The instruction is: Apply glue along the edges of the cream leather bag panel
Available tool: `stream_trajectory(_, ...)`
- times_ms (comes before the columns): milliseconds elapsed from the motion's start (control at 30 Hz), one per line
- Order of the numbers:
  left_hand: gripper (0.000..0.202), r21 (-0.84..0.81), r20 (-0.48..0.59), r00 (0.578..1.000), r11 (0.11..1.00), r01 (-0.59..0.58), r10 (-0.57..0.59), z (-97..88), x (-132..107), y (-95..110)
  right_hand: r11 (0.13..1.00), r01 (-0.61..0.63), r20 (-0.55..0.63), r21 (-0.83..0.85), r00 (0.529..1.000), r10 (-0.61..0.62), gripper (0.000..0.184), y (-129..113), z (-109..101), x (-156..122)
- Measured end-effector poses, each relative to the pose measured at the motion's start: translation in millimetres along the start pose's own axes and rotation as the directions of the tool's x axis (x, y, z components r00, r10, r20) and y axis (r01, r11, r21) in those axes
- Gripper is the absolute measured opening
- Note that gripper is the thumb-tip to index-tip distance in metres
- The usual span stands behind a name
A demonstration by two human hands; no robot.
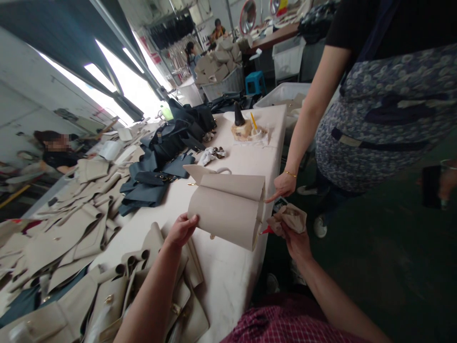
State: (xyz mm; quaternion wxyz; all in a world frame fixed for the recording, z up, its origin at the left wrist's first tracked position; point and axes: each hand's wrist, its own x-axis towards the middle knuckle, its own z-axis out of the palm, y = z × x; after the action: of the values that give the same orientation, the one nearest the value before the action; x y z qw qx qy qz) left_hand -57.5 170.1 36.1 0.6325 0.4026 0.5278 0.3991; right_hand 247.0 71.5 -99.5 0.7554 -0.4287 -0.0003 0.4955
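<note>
My left hand [181, 230] pinches the near left edge of a beige leather bag [223, 209], holding it tilted over the table. The bag's open side faces right. My right hand [297, 242] is closed around a crumpled brown cloth [291, 218]. A small red tip [266, 230] sticks out from the cloth toward the bag's right edge; what it belongs to is hidden. From the right, another person's hand [284, 185] points a finger at the bag's right edge, seemingly touching it.
Beige leather pieces [71, 233] cover the table's left side and near corner. Dark bag parts [150, 183] lie farther back. A black cone [239, 115] and a pot with a yellow stick [253, 122] stand at the far end. A person in a flowered apron [389, 114] stands at right.
</note>
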Motion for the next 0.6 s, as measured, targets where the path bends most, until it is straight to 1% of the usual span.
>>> stream_trajectory(167, 0.041, -0.016, -0.014, 1.0, 1.0, 0.0, 0.0, -4.5, 0, -3, 0.993, -0.087, -0.051, 0.085, 0.995, 0.091, 0.054, 0, -12, -3)
stream_trajectory(333, 0.039, -0.002, -0.016, 1.0, 1.0, 0.014, -0.014, -8.2, -3, -4, 0.99, -0.043, -0.112, 0.132, 0.992, 0.058, 0.055, -11, -19, 10)
stream_trajectory(467, 0.04, -0.003, -0.021, 1.0, 1.0, 0.011, -0.011, -8.2, -3, -4, 0.991, -0.006, -0.105, 0.132, 0.994, 0.02, 0.056, -16, -12, 20)
stream_trajectory(600, 0.042, 0.002, -0.027, 1.0, 1.0, 0.005, -0.005, -7.3, -2, -4, 0.994, -0.031, -0.089, 0.104, 0.995, 0.04, 0.055, -10, 1, 18)
